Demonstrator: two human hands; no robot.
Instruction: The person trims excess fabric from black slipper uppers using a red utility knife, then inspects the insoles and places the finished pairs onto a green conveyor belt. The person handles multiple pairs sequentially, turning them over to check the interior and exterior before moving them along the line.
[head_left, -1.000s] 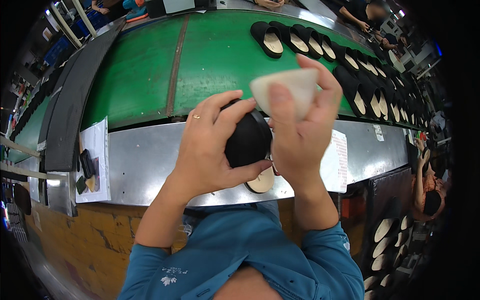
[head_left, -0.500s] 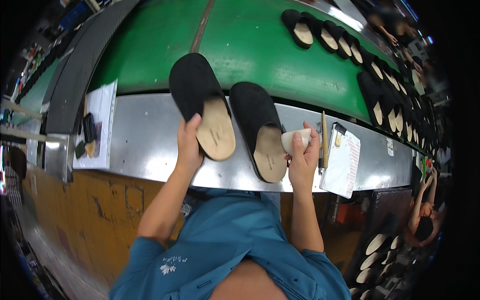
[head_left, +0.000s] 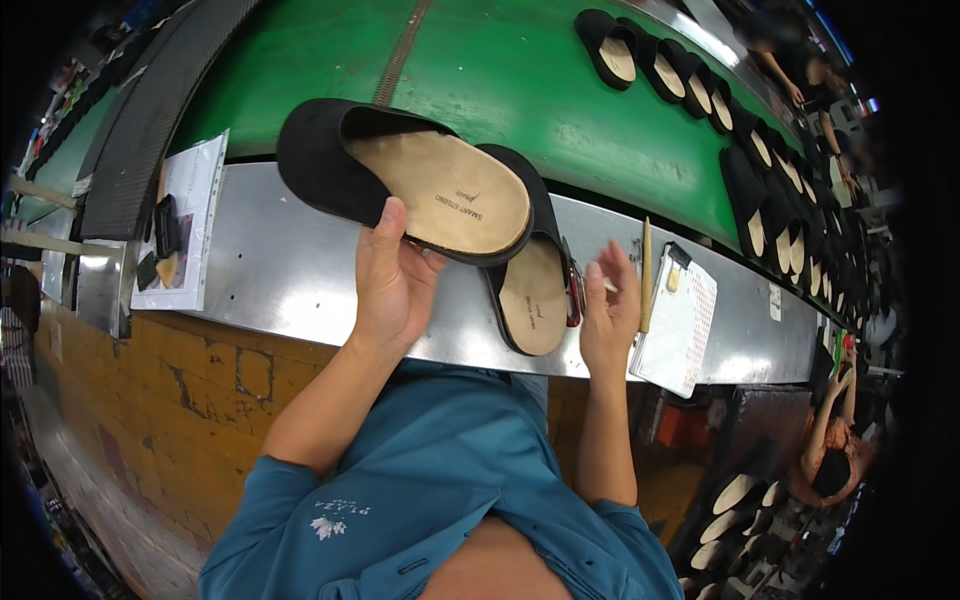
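I see a green conveyor belt (head_left: 280, 80) with black slippers (head_left: 775, 205) in rows at its right side. On the shiny metal table (head_left: 285, 285), I can see a clipboard (head_left: 678, 325) with papers and, just beside it, a thin yellow stick (head_left: 646, 275). At the left I find a clear plastic sleeve (head_left: 207, 215), where a tan piece (head_left: 168, 271) shows. Far right, I spot a person (head_left: 835, 460) in orange.

Right fingers (head_left: 622, 266) — blurred; lower slipper (head_left: 534, 292) — partly hidden.
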